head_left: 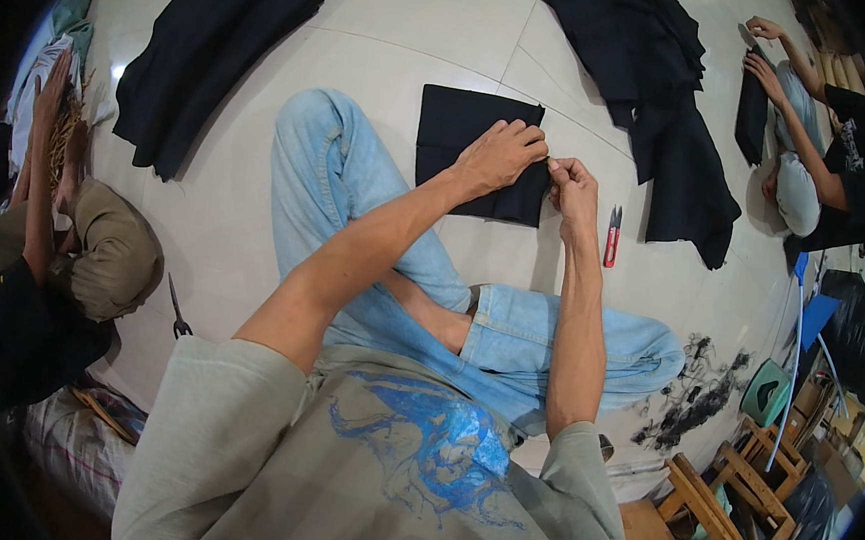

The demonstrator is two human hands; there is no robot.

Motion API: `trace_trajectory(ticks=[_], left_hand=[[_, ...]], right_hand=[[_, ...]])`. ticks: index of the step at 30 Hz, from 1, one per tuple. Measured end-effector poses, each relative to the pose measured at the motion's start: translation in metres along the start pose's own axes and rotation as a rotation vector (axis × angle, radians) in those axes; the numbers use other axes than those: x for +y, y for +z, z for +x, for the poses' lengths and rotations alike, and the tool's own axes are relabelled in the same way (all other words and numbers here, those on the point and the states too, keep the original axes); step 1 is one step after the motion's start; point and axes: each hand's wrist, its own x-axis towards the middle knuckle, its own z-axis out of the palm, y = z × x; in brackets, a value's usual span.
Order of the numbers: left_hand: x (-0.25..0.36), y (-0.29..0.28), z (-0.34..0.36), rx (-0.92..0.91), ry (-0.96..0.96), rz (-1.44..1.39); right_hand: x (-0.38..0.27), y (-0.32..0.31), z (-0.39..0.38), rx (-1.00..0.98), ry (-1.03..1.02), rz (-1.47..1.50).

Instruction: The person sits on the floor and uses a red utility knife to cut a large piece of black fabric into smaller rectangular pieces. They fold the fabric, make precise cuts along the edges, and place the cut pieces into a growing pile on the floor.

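Observation:
A squarish piece of black cloth (pixel 492 204) lies on the floor in front of my crossed legs. My left hand (pixel 506 158) rests over its upper right part, with the fingers closed on the cloth near the right edge. Just beyond that edge, my right hand (pixel 573 190) is closed in a pinch, thumb against forefinger, close to the left fingertips. What sits in this pinch is too small to make out. Red-handled thread snips (pixel 612 237) lie on the floor to the right of my right hand.
Larger black cloth pieces lie at the upper left (pixel 212 59) and upper right (pixel 655 95). Black scissors (pixel 177 307) rest by my left elbow. Co-workers sit at left (pixel 103 247) and right (pixel 840 178). Dark thread scraps (pixel 694 404) and a wooden frame (pixel 732 507) are at lower right.

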Motion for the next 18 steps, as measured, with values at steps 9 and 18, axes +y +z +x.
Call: trace_trajectory(ticks=[9, 18], left_hand=[[0.003, 0.001, 0.001, -0.028, 0.017, 0.007], [0.002, 0.003, 0.002, -0.010, 0.015, -0.003]], right_hand=[[0.000, -0.007, 0.000, 0.052, 0.105, 0.212], [-0.001, -0.040, -0.004, 0.077, -0.024, 0.612]])
